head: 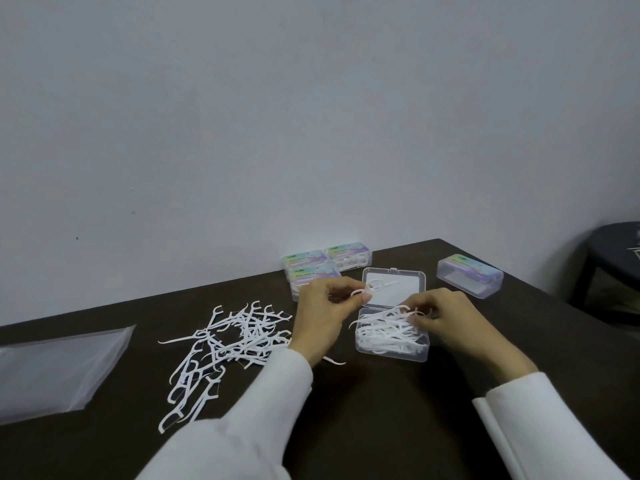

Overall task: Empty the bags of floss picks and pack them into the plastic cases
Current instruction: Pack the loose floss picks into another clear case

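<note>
A dark brown desk [363, 420] set against a pale wall carries a flat clear plastic bag [59, 368] at left, a loose heap of white floss picks [225, 344], an open clear case [393, 336] holding picks, three closed cases [322, 266] clustered by the wall, and another closed case [470, 280] at right.

We see our left hand [323, 315] pinching a white plastic floss pick [367, 289] above the open clear plastic case [393, 353] of picks on the dark brown table [381, 420]; our right hand [441, 315] grips picks at its rim. A loose white pile [225, 344] lies beside an empty clear plastic bag [55, 370], four closed labelled cases [470, 276] behind
</note>
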Demonstrator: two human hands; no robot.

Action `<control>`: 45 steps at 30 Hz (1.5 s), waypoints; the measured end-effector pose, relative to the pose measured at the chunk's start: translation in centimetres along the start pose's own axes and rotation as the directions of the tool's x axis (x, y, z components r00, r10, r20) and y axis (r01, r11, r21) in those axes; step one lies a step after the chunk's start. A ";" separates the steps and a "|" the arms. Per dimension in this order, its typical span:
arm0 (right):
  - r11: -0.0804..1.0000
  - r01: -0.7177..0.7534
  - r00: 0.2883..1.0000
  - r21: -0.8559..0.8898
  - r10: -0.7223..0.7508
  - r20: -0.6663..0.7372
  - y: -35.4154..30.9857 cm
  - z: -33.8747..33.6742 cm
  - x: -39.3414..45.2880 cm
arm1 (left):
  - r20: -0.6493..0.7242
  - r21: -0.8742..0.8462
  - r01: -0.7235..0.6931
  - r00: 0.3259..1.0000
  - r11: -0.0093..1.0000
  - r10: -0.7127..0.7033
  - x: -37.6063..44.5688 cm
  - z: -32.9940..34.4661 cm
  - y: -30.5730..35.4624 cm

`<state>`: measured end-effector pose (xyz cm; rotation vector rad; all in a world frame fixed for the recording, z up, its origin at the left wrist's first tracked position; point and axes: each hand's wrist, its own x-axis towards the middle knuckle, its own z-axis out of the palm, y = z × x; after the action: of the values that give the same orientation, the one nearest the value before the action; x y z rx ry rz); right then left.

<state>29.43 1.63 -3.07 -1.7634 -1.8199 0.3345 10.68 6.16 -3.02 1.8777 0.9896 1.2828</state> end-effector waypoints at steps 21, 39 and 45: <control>0.983 -0.070 0.988 0.171 0.092 -0.122 -0.2 -1.0 -0.6 | -0.003 -0.022 0.027 1.000 0.999 -0.027 0.0 0.4 -0.1; 0.913 -0.180 0.951 0.367 0.256 -0.171 0.5 -2.2 -0.9 | 0.054 0.232 -0.020 0.998 0.973 0.007 -0.4 1.8 0.0; 0.848 -0.249 0.859 0.468 0.417 -0.298 1.6 -2.2 -0.5 | 0.146 0.428 -0.102 0.988 0.898 0.043 -1.1 3.1 0.6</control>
<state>31.93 0.81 -2.30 -1.6890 -1.0545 0.4366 13.45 4.59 -3.93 2.3239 1.2194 1.0151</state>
